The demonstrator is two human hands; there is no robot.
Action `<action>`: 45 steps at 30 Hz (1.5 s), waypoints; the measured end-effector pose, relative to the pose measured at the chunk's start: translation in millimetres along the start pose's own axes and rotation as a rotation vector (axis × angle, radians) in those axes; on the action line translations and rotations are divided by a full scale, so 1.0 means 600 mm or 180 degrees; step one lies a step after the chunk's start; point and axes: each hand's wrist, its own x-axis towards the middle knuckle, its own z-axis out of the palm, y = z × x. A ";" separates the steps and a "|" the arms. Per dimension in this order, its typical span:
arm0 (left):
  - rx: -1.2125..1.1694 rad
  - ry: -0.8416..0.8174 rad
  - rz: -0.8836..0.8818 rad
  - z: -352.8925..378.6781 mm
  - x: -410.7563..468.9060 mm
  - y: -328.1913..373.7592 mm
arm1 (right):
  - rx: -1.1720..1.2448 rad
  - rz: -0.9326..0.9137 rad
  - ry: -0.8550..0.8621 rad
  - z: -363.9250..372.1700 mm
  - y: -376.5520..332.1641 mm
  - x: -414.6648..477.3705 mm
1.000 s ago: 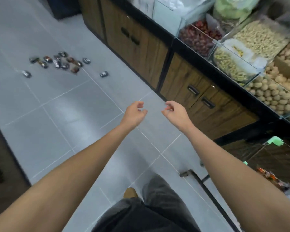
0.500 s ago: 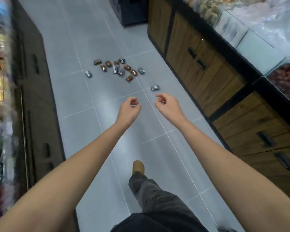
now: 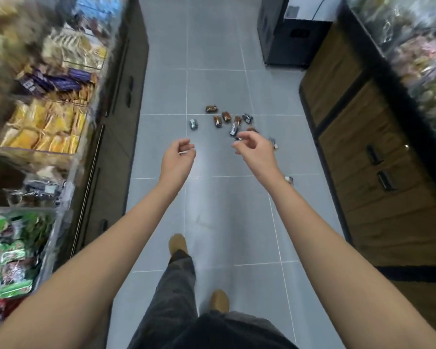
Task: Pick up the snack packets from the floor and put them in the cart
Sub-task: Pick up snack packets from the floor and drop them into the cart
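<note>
Left hand [image 3: 178, 157] and right hand [image 3: 253, 147] loosely curled, empty, now nearer the snack packets [image 3: 218, 120] on the floor [image 3: 212, 59].

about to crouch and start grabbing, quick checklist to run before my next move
1. Left hand free: ok, fingers loosely curled, holding nothing.
2. Right hand free: ok, holding nothing.
3. Packets in sight: ok, scattered on the floor ahead.
4. Stray packet noted: ok, lies apart from the rest, nearer the cabinet.
5. Way to the packets: ok, only bare tile before them.
6. Cart located: cannot tell, not in view.
</note>
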 end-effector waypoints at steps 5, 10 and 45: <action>-0.0121 -0.0027 -0.0173 -0.032 0.165 0.007 | 0.0211 0.0229 -0.0194 0.072 -0.037 0.141; -0.0243 -0.0087 -0.0263 -0.058 0.338 0.056 | 0.0467 0.0544 0.0045 0.131 -0.079 0.286; 0.0897 -0.0529 -0.1641 0.248 1.348 0.014 | -0.0146 0.1479 -0.0037 0.254 0.052 1.338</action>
